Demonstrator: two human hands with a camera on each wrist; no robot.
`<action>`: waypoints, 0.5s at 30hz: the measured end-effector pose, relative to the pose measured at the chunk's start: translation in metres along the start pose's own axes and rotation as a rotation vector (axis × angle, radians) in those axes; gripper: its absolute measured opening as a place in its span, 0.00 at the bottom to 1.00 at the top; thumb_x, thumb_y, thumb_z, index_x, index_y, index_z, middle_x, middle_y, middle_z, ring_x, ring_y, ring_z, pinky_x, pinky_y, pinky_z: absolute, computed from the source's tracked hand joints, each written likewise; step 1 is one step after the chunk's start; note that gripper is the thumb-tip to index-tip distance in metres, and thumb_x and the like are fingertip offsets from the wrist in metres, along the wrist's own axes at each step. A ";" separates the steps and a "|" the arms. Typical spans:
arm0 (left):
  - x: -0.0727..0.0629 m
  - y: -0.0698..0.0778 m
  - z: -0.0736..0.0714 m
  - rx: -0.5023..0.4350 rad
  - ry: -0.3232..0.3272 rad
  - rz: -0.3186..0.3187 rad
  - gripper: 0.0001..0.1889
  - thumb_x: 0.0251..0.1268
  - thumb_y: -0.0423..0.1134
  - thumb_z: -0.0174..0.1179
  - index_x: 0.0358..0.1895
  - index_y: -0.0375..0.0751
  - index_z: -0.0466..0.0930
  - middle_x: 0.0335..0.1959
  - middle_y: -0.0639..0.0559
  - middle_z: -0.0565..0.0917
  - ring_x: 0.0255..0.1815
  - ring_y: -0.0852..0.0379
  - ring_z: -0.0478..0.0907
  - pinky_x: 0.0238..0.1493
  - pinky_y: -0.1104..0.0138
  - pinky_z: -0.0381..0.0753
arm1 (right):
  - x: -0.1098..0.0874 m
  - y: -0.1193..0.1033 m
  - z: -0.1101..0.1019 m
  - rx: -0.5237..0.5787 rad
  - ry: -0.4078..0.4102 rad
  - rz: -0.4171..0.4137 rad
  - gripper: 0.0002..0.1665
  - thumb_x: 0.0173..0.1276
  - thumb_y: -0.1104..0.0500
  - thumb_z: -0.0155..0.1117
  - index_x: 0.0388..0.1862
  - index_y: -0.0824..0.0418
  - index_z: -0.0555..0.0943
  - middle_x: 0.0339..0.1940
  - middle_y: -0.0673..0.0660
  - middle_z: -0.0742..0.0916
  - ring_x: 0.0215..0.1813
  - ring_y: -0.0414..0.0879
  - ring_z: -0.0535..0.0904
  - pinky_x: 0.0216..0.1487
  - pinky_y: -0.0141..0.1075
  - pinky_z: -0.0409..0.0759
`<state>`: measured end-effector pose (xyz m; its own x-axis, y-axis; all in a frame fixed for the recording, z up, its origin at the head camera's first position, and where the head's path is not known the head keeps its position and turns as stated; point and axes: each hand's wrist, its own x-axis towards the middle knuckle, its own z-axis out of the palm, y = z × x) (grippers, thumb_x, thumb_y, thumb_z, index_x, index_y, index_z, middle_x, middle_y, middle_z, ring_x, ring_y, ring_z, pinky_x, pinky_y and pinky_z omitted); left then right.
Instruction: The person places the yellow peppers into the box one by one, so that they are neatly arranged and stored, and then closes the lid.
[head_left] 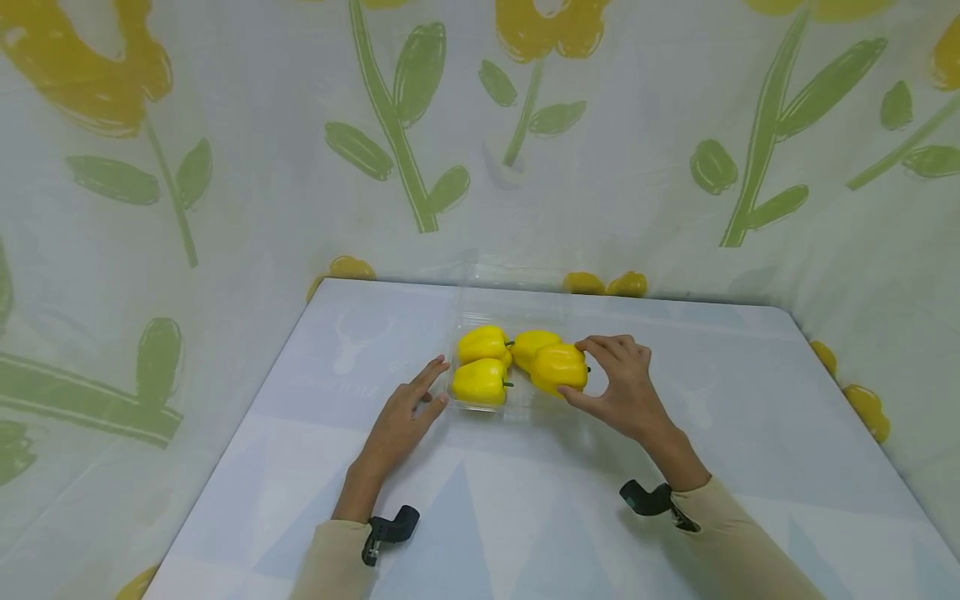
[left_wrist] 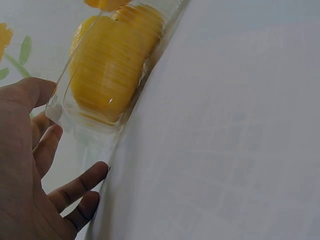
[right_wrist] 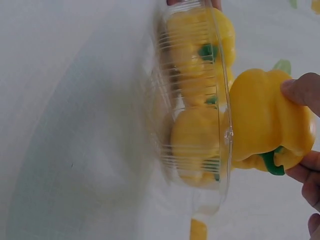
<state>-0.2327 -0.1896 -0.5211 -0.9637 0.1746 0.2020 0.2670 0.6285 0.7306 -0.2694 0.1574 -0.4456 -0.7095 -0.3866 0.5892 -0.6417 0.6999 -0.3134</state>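
Note:
A clear plastic container [left_wrist: 60, 112] stands on the table holding three yellow bell peppers. Two of them, a rear pepper [head_left: 482, 344] and a front pepper [head_left: 478, 382], sit in its left half. The third pepper [head_left: 531, 343] is at the back right, partly covered. Over the right half, my right hand [head_left: 628, 387] pinches another yellow bell pepper [right_wrist: 260, 117] between thumb and fingers. This one is raised at the container's rim, its green stem toward the right. My left hand [head_left: 401, 425] is at the container's left side, fingers extended, with fingertips right at the rim.
The container's clear lid [head_left: 513, 287] stands up at the back, near the far table edge. A pale patterned table [head_left: 300, 450] lies under everything. Flower-printed cloth [head_left: 637, 150] hangs behind and at both sides. Each wrist wears a black camera mount [head_left: 393, 525].

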 end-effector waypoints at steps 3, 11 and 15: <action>0.000 -0.001 0.000 -0.003 0.000 -0.002 0.29 0.77 0.58 0.49 0.77 0.63 0.61 0.77 0.76 0.55 0.52 0.57 0.73 0.53 0.53 0.72 | 0.001 -0.001 0.002 0.000 -0.004 0.002 0.38 0.45 0.46 0.85 0.52 0.63 0.82 0.52 0.60 0.84 0.52 0.54 0.70 0.49 0.55 0.57; 0.000 -0.002 -0.001 0.006 0.005 0.022 0.29 0.78 0.58 0.49 0.78 0.61 0.61 0.78 0.70 0.56 0.51 0.56 0.73 0.52 0.53 0.72 | 0.002 -0.004 0.007 0.012 -0.011 -0.010 0.37 0.46 0.46 0.84 0.52 0.62 0.82 0.52 0.60 0.84 0.52 0.54 0.70 0.49 0.55 0.57; 0.000 0.000 0.000 -0.008 0.001 0.011 0.28 0.78 0.56 0.50 0.78 0.63 0.61 0.78 0.73 0.56 0.51 0.57 0.73 0.51 0.54 0.72 | 0.001 -0.005 0.010 0.013 -0.020 -0.010 0.37 0.45 0.47 0.85 0.52 0.62 0.82 0.52 0.60 0.84 0.52 0.54 0.70 0.50 0.55 0.58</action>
<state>-0.2326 -0.1900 -0.5208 -0.9607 0.1805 0.2111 0.2777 0.6205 0.7334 -0.2698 0.1480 -0.4508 -0.7086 -0.4054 0.5775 -0.6524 0.6882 -0.3174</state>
